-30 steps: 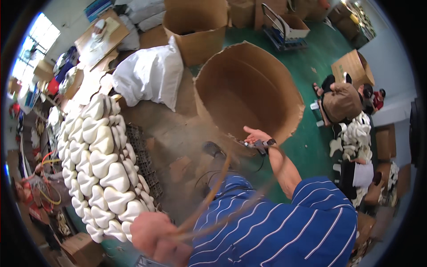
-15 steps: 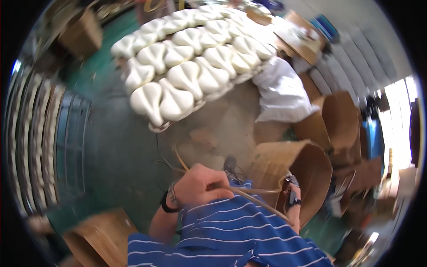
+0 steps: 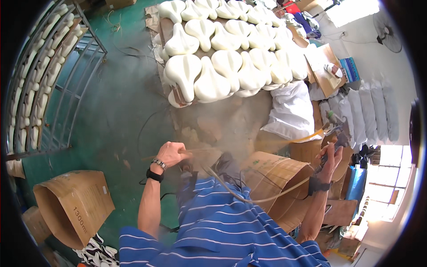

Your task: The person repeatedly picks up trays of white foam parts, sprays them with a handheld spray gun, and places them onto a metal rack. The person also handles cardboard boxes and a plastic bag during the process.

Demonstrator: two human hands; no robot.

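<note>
My right hand (image 3: 330, 159) is raised at the right, its fingers wrapped round a spray gun (image 3: 341, 135), partly blurred. A yellowish hose (image 3: 253, 200) sags across my striped shirt below that hand. In front of my body at left, my left hand (image 3: 172, 154) is closed on a thin hose that smears with motion to both sides of the fist. Beyond my hands, rows of white bicycle-saddle-shaped pads (image 3: 212, 80) lie on a low table, their narrow ends pointing alternately toward and away from me.
Open cardboard boxes stand at the near left (image 3: 95, 191) and beside my right leg (image 3: 271, 171). A white sack (image 3: 291, 111) leans by the table's right corner. A metal rack (image 3: 75, 95) of similar pads stands at left. Cables (image 3: 133, 51) lie on the green floor.
My right hand has swung up and outward from beside the cardboard box, bringing the spray gun into sight. My left hand has moved left, away from my shirt. The view has shifted.
</note>
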